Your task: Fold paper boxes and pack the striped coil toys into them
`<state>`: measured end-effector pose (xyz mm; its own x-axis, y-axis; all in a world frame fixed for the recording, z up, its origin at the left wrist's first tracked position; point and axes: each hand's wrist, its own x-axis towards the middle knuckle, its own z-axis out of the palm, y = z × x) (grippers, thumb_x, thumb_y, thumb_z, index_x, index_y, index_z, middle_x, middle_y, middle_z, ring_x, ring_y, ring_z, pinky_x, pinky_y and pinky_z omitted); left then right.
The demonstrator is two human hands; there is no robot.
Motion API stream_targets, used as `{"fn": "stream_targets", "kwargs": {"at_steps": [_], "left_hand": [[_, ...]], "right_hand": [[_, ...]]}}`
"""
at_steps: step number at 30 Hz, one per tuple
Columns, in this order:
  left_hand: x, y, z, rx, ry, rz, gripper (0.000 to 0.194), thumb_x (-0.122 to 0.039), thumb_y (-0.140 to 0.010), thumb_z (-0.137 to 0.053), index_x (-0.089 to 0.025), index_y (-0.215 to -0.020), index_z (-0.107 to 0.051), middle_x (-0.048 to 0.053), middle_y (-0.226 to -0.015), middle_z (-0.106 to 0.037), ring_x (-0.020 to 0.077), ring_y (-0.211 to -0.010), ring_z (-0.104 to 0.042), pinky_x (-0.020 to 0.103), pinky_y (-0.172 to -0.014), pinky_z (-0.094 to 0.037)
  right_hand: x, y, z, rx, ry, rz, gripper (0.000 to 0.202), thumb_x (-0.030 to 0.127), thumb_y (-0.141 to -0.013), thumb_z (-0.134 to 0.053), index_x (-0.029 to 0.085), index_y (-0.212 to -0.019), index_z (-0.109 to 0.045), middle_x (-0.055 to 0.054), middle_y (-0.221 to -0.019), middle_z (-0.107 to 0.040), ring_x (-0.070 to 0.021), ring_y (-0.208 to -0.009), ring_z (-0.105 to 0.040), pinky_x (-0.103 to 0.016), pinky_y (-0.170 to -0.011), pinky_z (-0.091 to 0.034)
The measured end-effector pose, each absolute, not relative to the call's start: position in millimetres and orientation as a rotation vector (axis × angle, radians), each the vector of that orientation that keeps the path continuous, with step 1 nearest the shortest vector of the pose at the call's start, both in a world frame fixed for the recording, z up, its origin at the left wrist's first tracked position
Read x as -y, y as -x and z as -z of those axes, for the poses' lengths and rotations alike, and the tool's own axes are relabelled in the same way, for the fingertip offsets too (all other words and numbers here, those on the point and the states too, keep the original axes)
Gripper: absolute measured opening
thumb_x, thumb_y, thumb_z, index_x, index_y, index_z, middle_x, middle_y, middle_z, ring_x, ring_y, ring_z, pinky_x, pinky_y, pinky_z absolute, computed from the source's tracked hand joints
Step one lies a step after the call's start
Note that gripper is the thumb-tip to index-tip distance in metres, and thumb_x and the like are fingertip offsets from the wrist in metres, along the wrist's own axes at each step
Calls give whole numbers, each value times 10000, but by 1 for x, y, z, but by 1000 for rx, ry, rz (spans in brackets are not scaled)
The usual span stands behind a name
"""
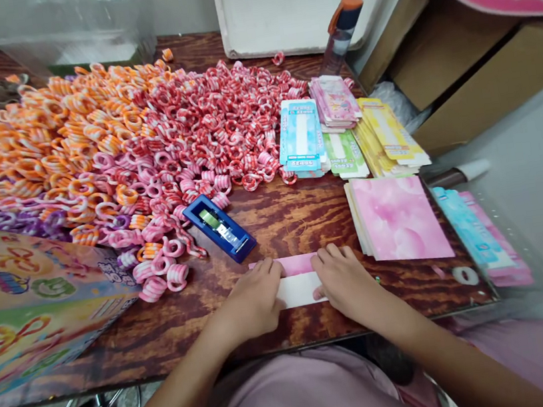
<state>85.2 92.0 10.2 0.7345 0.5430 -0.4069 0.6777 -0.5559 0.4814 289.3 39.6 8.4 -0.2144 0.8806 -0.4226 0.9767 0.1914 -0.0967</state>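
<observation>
Your left hand (254, 297) and right hand (341, 279) press flat, fingers extended, on the 2 ends of a pink-and-white paper sheet (298, 280) at the table's near edge. Its long axis runs left-right between them; the blue tape dispenser (219, 228) lies just beyond your left fingers.

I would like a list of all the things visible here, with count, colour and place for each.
rings: many, orange, red, pink, purple, heaped across table's left and middle
tape dispenser: one, blue, beside the rings
flat cartons: several stacks, blue, pink, green, yellow, right of rings
pink sheets: one stack, right of hands
bottle: one, orange cap, far right
printed boxes: two, colourful, left edge
table: one, brown wood
paper: one, pink and white, under both hands
left hand: pressing paper
right hand: pressing paper
</observation>
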Motion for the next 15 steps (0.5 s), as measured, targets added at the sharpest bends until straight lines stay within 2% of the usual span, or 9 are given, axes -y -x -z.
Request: {"fn": "stream_targets", "kwargs": {"at_steps": [2,5,8,10,13,15], "left_hand": [[-91,-91,-11,-884,-2315,262,255,-207,-888,-677,-165,-1126,-595,133,-1242,-662,292,-1151,-638,416,-1015,-537],[-86,-102,-7,-934,-2324,258,235,-110,-867,-652,-125,-1101,-632,171,-1192,-691,322,-1126,-661,451,-982,-546],[-81,-108,0,-1004,-2323,231,250,-67,-844,-651,-108,-1090,-645,186,-1167,-709,327,-1124,-670,453,-978,-546],[-79,-107,4,-1027,-2324,209,222,-80,-857,-653,-114,-1076,-652,180,-1162,-722,317,-1124,-674,442,-987,-541],[-78,-104,7,-1035,-2336,181,183,-95,-865,-662,-122,-1045,-662,155,-1115,-748,292,-1066,-695,407,-949,-555],[-78,-103,6,-1040,-2359,157,179,-82,-850,-666,-120,-1026,-667,144,-1079,-754,283,-1034,-698,390,-920,-561]], "right_hand": [[-44,-286,-12,-2202,-1739,518,376,287,-838,-861,75,-1095,-688,-199,-1120,-717,-369,-1124,-622,-460,-921,-476],[-49,-280,-17,-2215,-1683,565,403,193,-812,-856,60,-1153,-686,-221,-1157,-730,-365,-1131,-649,-438,-908,-488],[-56,-280,-20,-2277,-1583,669,331,96,-855,-768,119,-1177,-697,-149,-1186,-758,-276,-1116,-692,-352,-915,-484],[-62,-282,-21,-2306,-1533,725,260,119,-868,-765,159,-1121,-721,-100,-1157,-780,-235,-1073,-720,-299,-863,-485],[-68,-283,-20,-2300,-1515,725,182,224,-836,-834,160,-988,-757,-106,-1020,-803,-261,-959,-751,-295,-752,-478],[-68,-281,-19,-2309,-1512,682,146,210,-839,-822,147,-959,-766,-126,-971,-799,-274,-912,-752,-309,-736,-472]]}}
